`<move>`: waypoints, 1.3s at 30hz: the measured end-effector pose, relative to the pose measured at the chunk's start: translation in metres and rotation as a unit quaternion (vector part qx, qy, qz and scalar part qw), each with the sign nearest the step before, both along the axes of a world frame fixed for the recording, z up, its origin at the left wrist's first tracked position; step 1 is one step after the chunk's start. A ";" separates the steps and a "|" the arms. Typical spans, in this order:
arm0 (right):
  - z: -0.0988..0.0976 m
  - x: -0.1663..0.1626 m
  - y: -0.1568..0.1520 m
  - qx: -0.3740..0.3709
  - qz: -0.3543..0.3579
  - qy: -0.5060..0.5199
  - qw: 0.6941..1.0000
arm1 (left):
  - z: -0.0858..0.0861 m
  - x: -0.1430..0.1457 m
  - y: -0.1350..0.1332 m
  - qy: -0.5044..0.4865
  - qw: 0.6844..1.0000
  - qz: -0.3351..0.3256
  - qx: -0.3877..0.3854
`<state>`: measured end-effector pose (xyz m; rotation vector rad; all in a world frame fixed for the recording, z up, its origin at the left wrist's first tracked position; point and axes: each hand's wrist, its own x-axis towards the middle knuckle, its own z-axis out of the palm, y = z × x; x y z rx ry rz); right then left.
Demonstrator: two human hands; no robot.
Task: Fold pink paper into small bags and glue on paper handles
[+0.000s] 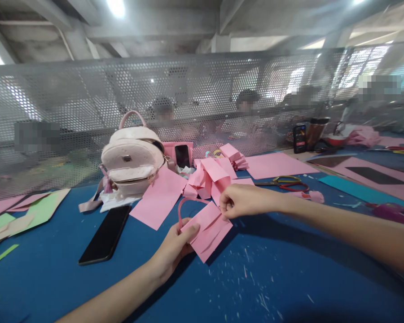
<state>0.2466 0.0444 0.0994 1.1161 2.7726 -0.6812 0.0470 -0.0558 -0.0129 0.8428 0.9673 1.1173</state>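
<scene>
A small pink paper bag (209, 231) with a looped paper handle (185, 207) hangs just above the blue table (256, 278). My left hand (175, 244) grips its lower left corner, thumb on top. My right hand (244, 201) is closed in a pinch on the bag's upper right edge. Right behind them lies a heap of folded pink paper pieces (210, 177).
A black phone (105, 233) lies to the left, and a pale pink backpack (132, 159) stands behind it. Loose pink sheets (276, 165), scissors (286, 183), green and teal paper lie around. A perforated metal screen (87, 103) closes off the far side; people sit beyond it.
</scene>
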 end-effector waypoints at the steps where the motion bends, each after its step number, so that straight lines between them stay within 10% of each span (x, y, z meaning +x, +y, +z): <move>1: 0.000 0.000 0.000 0.003 0.000 -0.001 1.000 | 0.000 0.000 0.000 0.000 1.000 -0.001 0.001; 31: -0.039 0.002 -0.018 0.161 -0.053 0.150 0.974 | -0.001 -0.004 0.005 -0.093 0.995 -0.013 -0.045; 39: -0.071 0.003 -0.025 0.324 0.170 0.298 0.882 | -0.002 -0.006 0.008 -0.131 0.990 -0.006 -0.043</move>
